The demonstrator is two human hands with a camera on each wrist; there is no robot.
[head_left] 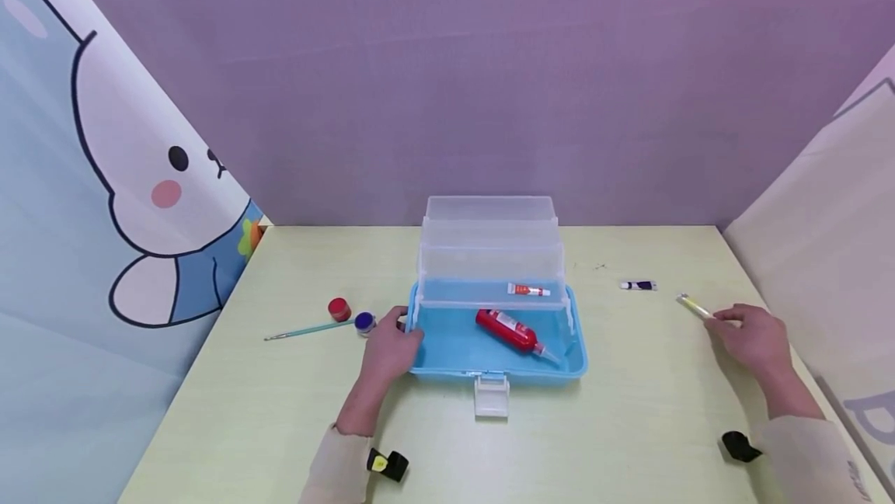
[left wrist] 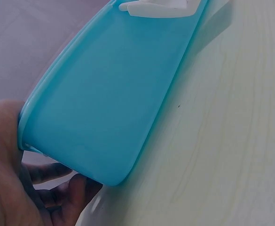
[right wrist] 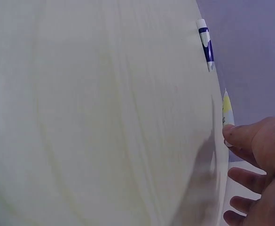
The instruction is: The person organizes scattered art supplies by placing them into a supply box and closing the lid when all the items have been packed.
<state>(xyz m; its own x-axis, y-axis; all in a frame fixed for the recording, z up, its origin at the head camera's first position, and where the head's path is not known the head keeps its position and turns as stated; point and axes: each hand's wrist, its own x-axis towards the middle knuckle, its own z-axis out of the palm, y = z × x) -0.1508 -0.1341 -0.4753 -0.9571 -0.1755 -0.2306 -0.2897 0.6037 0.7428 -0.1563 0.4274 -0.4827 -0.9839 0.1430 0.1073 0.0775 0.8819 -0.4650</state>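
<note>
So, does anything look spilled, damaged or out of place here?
No spill shows. One oddity: small dark marks on the tabletop, right of the blue box, against its pale surface; too small to tell whether dirt or scratches.

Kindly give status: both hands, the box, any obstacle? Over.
Left hand grips box. Right hand pinches yellow tube. Box open; possible obstacle: red bottle inside.

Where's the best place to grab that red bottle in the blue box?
Probably round the thick middle of the red bottle, reaching from above and the front: it lies on its side within the box walls, and the clear lid stands up behind. The thin nozzle looks a poorer grip.
</note>
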